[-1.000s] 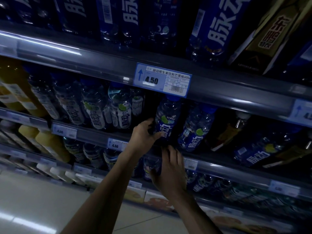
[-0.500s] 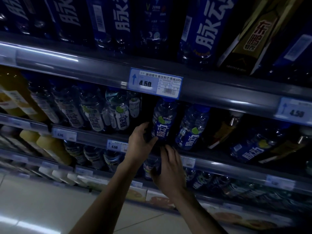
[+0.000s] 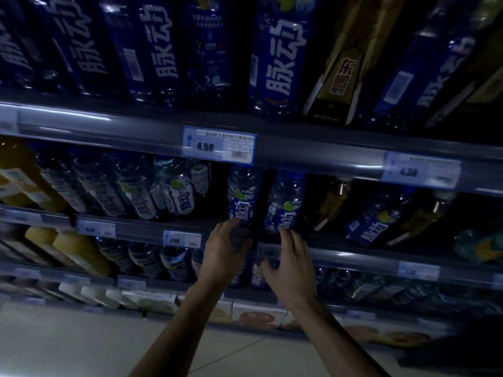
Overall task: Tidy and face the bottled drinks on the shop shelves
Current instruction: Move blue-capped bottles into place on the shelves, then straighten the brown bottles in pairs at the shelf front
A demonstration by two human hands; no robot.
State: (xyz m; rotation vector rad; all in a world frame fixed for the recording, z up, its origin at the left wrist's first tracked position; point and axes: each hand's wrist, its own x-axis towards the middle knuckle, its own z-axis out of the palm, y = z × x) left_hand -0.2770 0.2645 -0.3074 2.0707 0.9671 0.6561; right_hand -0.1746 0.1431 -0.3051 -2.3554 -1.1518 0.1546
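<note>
- The left hand (image 3: 223, 254) was curled round the base of a blue-labelled bottle (image 3: 243, 195) on the middle shelf (image 3: 141, 229); its fingers were wrapped at the bottle's lower end, just above the shelf's front rail; the grip looked closed on the bottle, though the dim light hid the thumb side.
- The right hand (image 3: 290, 263) was half open, fingers spread and slightly bent; its fingertips (image 3: 283, 232) reached the bottom of the neighbouring blue bottle (image 3: 286, 202), just beside the first; whether they touched it or only hovered, I could not tell; it held nothing.
- Both bottles stood close to the front edge, labels with white characters facing outward, tilted by the wide lens; a dark gap lay to the left of the held bottle.
- Further left on that shelf stood paler bottles (image 3: 183, 192) and yellow drinks (image 3: 19, 172).
- A price tag reading 4.50 (image 3: 219, 145) sat on the rail of the upper shelf, directly above the held bottle; large blue bottles (image 3: 280, 55) lined the shelf above it.
</note>
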